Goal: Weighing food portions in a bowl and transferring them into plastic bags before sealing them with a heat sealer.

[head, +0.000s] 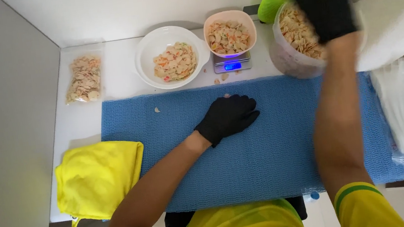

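on the white table (120, 82), boxed by white walls, i see a blue mesh mat (270, 156), then a yellow cloth (96, 177) at its left edge. clear tub (291, 57) of pale shell-shaped pieces sits at the far right, beside the small scale (232, 63). my right hand (325, 1), black-gloved, is down in the tub mouth; fingers buried and blurred, can't tell the grip. left hand (227, 117) flat on the mat, fingers spread, holding nothing.

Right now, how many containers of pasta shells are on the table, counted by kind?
Bowls: 2, white and pink
Clear tub: 1
Sealed bag: 1
Total: 4
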